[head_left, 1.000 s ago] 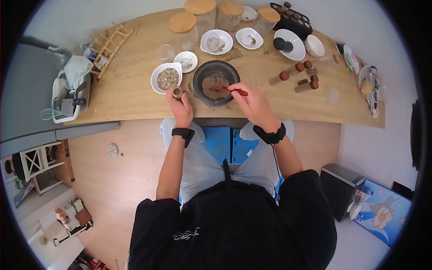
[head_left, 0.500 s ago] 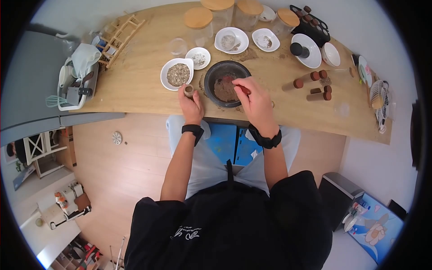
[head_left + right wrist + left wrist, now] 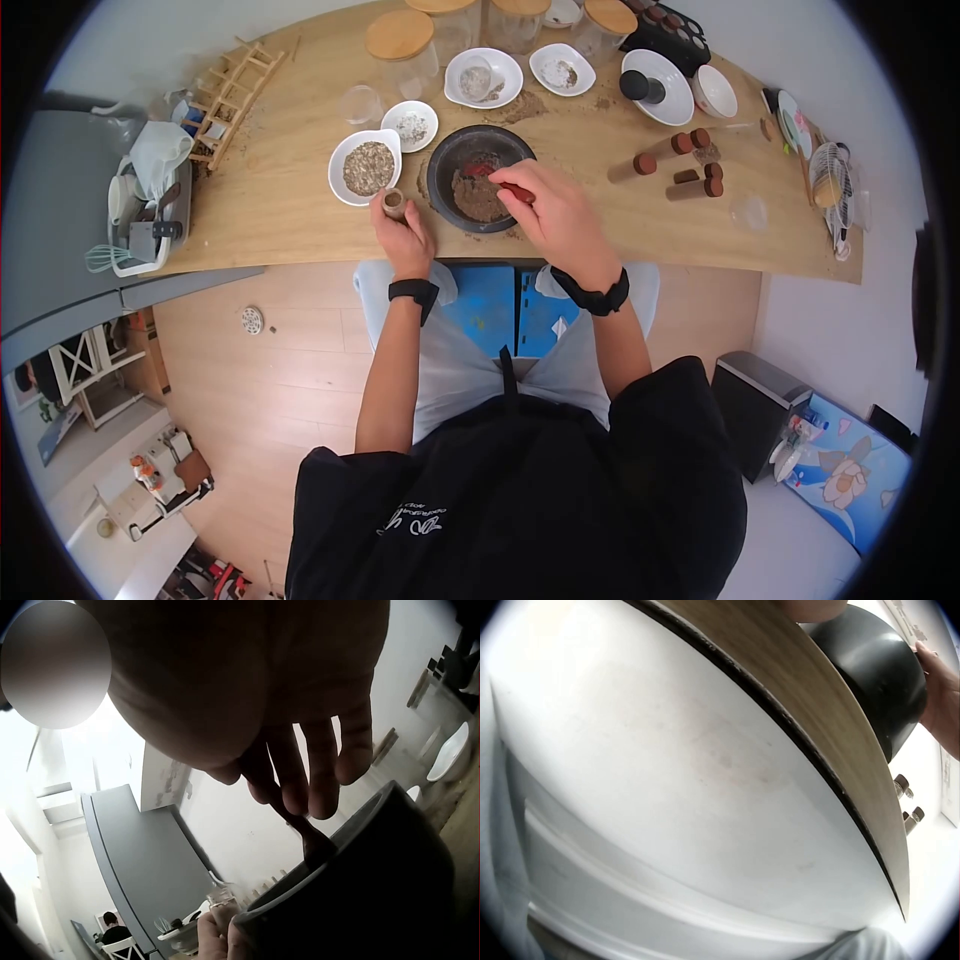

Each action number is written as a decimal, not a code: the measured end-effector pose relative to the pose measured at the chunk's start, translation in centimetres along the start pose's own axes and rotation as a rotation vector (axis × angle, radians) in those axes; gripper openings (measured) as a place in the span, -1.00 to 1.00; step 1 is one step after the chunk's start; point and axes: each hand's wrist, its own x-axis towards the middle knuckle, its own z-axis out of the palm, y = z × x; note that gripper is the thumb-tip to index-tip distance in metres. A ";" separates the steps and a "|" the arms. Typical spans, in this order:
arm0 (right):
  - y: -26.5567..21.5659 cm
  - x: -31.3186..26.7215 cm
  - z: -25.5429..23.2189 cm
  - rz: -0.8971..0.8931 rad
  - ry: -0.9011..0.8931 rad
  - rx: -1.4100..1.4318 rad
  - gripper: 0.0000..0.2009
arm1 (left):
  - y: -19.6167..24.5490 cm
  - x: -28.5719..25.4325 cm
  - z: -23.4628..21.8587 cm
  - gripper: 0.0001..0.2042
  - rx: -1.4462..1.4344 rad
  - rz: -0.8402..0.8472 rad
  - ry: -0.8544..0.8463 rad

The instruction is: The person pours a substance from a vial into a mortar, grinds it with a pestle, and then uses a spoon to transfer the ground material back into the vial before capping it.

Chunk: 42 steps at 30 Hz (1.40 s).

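Note:
A dark round bowl (image 3: 436, 190) of brown powder sits near the table's front edge. Over its right rim my right hand (image 3: 560, 220) pinches the handle of a red spoon (image 3: 518, 192), whose head rests among the powder. The right wrist view shows the spoon's stem (image 3: 296, 820) slanting down inside the rim. Left of the bowl, my left hand (image 3: 406, 245) grips a small clear tube (image 3: 395, 205) upright, its open mouth facing up. Behind that hand stands a white dish of coarse brown-and-pale grains (image 3: 368, 168).
A small white dish (image 3: 411, 128) and two more white dishes stand behind the bowl, near wood-lidded jars (image 3: 400, 40). Several stoppered tubes (image 3: 632, 167) lie to the right. A wooden rack (image 3: 238, 100) and a utensil tub (image 3: 150, 250) are at the left.
The spoon's head has shifted toward the far side of the bowl, and the right hand has turned over the rim. The left hand keeps its hold on the tube; the head view has swayed.

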 end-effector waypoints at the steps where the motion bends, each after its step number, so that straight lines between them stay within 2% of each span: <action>1: -0.1 0.0 0.1 -0.006 -0.031 0.002 -0.91 | 0.1 0.0 0.0 -0.52 -0.001 -0.001 -0.002; 5: -1.3 -0.3 -0.6 0.080 -0.114 0.007 -0.91 | 0.5 0.2 -0.1 -0.53 0.002 -0.038 -0.011; 8: -1.1 -0.2 -0.9 0.105 -0.109 0.017 -0.90 | 0.8 0.3 -0.1 -0.53 0.033 -0.032 -0.011; 11: -0.6 0.4 -0.8 0.064 -0.025 0.039 -0.89 | 1.0 0.2 -0.1 -0.54 0.036 -0.020 0.004; 14: -0.1 0.1 -1.0 0.023 -0.096 -0.007 -0.86 | 1.1 0.2 -0.1 -0.54 0.031 -0.021 0.003; 17: -0.4 -0.7 -1.6 0.072 -0.188 0.016 -0.84 | 1.1 0.3 -0.2 -0.54 0.028 -0.024 -0.001; 19: -0.7 -1.3 -2.1 0.184 -0.104 0.162 -0.85 | 1.1 0.3 -0.1 -0.54 0.023 -0.019 -0.002; 23: -0.6 -2.6 -2.8 0.214 -0.014 0.331 -0.85 | 1.1 0.2 -0.2 -0.55 0.025 -0.011 -0.001; 26: -1.1 -2.5 -3.6 0.155 -0.034 0.369 -0.84 | 1.3 0.3 -0.2 -0.56 0.015 -0.036 -0.003; 31: -1.7 -1.6 -4.0 -0.040 -0.156 0.155 -0.84 | 1.4 0.4 -0.1 -0.58 -0.021 -0.051 -0.007; 37: -2.3 -1.2 -4.6 -0.016 -0.239 0.137 -0.84 | 1.6 0.5 -0.2 -0.59 -0.014 -0.030 0.000; 42: -1.2 -1.5 -4.1 0.039 -0.200 0.205 -0.83 | 1.5 0.6 -0.2 -0.60 -0.015 -0.003 0.009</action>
